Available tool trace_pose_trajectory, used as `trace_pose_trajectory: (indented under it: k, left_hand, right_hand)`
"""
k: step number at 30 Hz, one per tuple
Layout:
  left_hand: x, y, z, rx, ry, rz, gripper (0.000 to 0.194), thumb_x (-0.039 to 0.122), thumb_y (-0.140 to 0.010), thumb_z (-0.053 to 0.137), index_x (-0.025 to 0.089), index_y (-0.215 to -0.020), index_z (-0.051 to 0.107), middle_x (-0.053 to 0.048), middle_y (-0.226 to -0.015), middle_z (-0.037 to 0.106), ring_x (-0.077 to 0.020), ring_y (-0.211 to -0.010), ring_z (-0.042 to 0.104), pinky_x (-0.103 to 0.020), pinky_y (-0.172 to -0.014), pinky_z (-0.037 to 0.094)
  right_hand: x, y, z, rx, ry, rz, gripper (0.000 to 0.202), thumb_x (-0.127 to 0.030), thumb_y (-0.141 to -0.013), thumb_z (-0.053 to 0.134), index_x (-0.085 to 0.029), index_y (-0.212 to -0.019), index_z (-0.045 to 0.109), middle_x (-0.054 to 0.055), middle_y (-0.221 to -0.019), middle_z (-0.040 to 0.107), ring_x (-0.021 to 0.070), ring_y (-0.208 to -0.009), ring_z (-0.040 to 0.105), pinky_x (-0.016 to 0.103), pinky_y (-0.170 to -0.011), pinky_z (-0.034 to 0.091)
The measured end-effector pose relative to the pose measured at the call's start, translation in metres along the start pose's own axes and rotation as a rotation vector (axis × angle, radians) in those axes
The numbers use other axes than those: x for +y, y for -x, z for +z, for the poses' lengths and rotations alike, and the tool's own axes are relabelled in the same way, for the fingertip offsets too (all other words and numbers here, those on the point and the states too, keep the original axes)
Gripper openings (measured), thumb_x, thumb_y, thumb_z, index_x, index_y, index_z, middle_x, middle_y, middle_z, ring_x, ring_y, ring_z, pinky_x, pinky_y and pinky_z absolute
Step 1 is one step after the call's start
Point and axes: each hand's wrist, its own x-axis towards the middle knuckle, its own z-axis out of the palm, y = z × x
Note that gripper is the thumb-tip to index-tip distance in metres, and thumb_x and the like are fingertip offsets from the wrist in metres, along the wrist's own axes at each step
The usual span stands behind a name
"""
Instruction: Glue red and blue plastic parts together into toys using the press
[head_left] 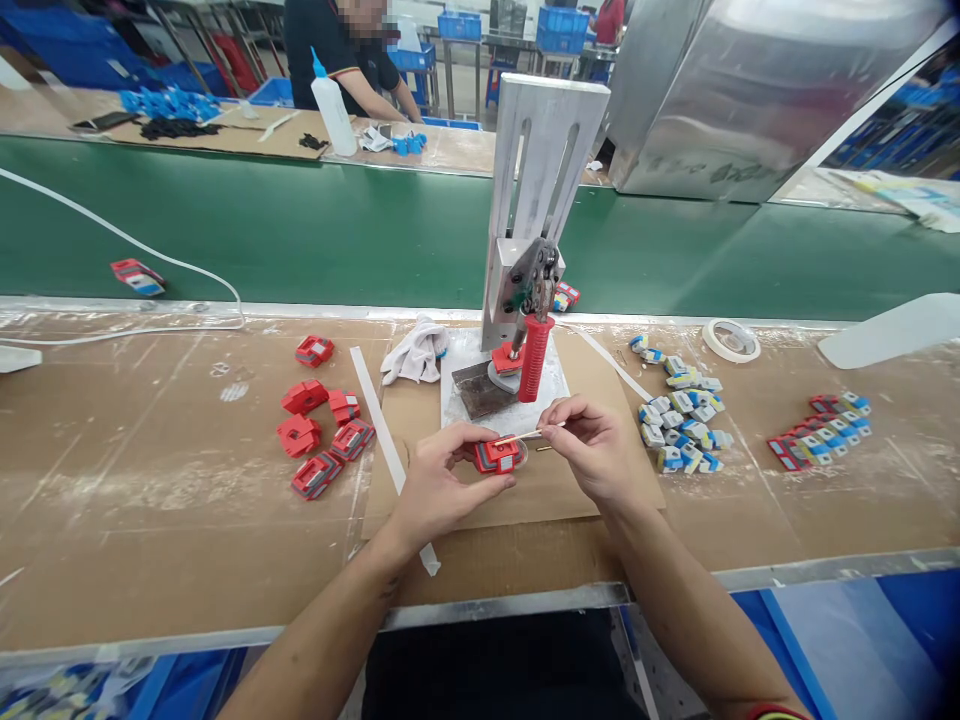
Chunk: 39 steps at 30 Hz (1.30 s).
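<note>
At lower center, a worker's left hand [446, 480] is pinching a glossy red block [499, 456]. The right hand's [589, 448] fingers are pinching a thin pale stick [519, 437].

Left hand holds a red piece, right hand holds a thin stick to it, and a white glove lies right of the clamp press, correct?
Wrong side: the head view shows the white glove left of the clamp press. The left hand holds a red piece, the right hand a thin stick.

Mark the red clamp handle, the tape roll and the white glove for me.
Red clamp handle [535, 360]: head view, middle of the grip.
Tape roll [717, 343]: head view, left side of the ring.
White glove [414, 355]: head view, middle of the crumpled fabric.
</note>
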Motion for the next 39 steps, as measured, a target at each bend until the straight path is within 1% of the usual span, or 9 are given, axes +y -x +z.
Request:
trace_pose_trajectory:
  k: [9,14,20,22,25,28,33,36,39]
  left_hand:
    - [0.002,0.001,0.0,-0.003,-0.003,-0.002,0.029,0.021,-0.071,0.087,0.019,-0.097,0.074,-0.005,-0.09,0.075,-0.0204,-0.082,0.072,-0.031,-0.077,0.059]
    - [0.002,0.001,-0.001,-0.005,-0.013,0.002,0.028,0.023,-0.071,0.087,0.02,-0.096,0.074,-0.005,-0.089,0.074,-0.0208,-0.082,0.071,-0.031,-0.075,0.058]
    - [0.001,0.0,-0.003,0.019,-0.038,0.014,0.028,0.026,-0.072,0.088,0.02,-0.096,0.073,-0.006,-0.088,0.072,-0.0217,-0.081,0.069,-0.033,-0.075,0.056]
    - [0.001,-0.001,-0.004,0.024,-0.06,0.038,0.028,0.026,-0.073,0.087,0.02,-0.096,0.073,-0.006,-0.087,0.072,-0.0213,-0.08,0.068,-0.032,-0.073,0.055]
    - [0.002,-0.001,-0.005,0.029,-0.101,0.084,0.026,0.023,-0.074,0.086,0.02,-0.096,0.073,-0.005,-0.086,0.071,-0.0203,-0.079,0.067,-0.031,-0.072,0.054]
    - [0.003,-0.001,-0.006,0.043,-0.168,0.137,0.025,0.02,-0.074,0.085,0.02,-0.096,0.073,-0.004,-0.086,0.071,-0.0192,-0.078,0.067,-0.031,-0.073,0.053]
    - [0.005,-0.001,-0.008,0.062,-0.265,0.199,0.025,0.017,-0.075,0.083,0.021,-0.098,0.073,-0.004,-0.088,0.071,-0.0188,-0.079,0.068,-0.029,-0.072,0.053]
    - [0.005,-0.002,-0.008,0.057,-0.275,0.202,0.023,0.017,-0.077,0.082,0.022,-0.098,0.073,-0.004,-0.088,0.071,-0.0187,-0.079,0.068,-0.029,-0.072,0.053]
    - [0.006,-0.003,-0.009,0.059,-0.283,0.201,0.02,0.019,-0.08,0.081,0.021,-0.098,0.073,-0.004,-0.088,0.07,-0.018,-0.079,0.067,-0.028,-0.071,0.053]
  right_hand:
    - [0.001,0.001,0.002,-0.013,0.063,0.011,0.028,-0.042,-0.076,0.085,-0.022,-0.073,0.064,0.004,-0.074,0.07,0.0172,-0.069,0.065,0.03,-0.063,0.053]
    - [0.001,0.002,0.003,-0.004,0.07,-0.009,0.026,-0.04,-0.076,0.085,-0.022,-0.073,0.065,0.003,-0.074,0.07,0.0167,-0.067,0.065,0.029,-0.06,0.052]
    - [0.0,0.002,0.001,0.017,0.131,-0.023,0.029,-0.043,-0.076,0.083,-0.023,-0.073,0.064,0.003,-0.073,0.069,0.0156,-0.063,0.06,0.029,-0.056,0.049]
    - [0.0,0.002,-0.001,0.024,0.144,-0.033,0.026,-0.042,-0.077,0.083,-0.023,-0.073,0.065,0.003,-0.073,0.069,0.0149,-0.062,0.058,0.028,-0.055,0.047]
    - [0.001,0.002,-0.003,0.028,0.159,-0.056,0.019,-0.034,-0.079,0.081,-0.023,-0.075,0.066,0.003,-0.074,0.069,0.0144,-0.062,0.057,0.028,-0.055,0.046]
    - [0.002,0.003,-0.004,0.022,0.181,-0.089,0.012,-0.028,-0.081,0.078,-0.023,-0.077,0.067,0.003,-0.075,0.07,0.0153,-0.065,0.059,0.029,-0.058,0.046]
    - [0.005,0.004,-0.003,0.014,0.253,-0.111,0.012,-0.029,-0.083,0.076,-0.024,-0.077,0.068,0.003,-0.074,0.07,0.017,-0.067,0.061,0.03,-0.059,0.047]
    - [0.004,0.004,-0.01,0.019,0.228,-0.118,0.011,-0.029,-0.083,0.076,-0.024,-0.078,0.069,0.003,-0.075,0.07,0.0177,-0.069,0.062,0.031,-0.061,0.049]
    - [0.0,0.001,-0.024,0.048,0.175,-0.157,0.011,-0.026,-0.082,0.078,-0.024,-0.078,0.068,0.003,-0.076,0.07,0.0188,-0.072,0.064,0.032,-0.062,0.049]
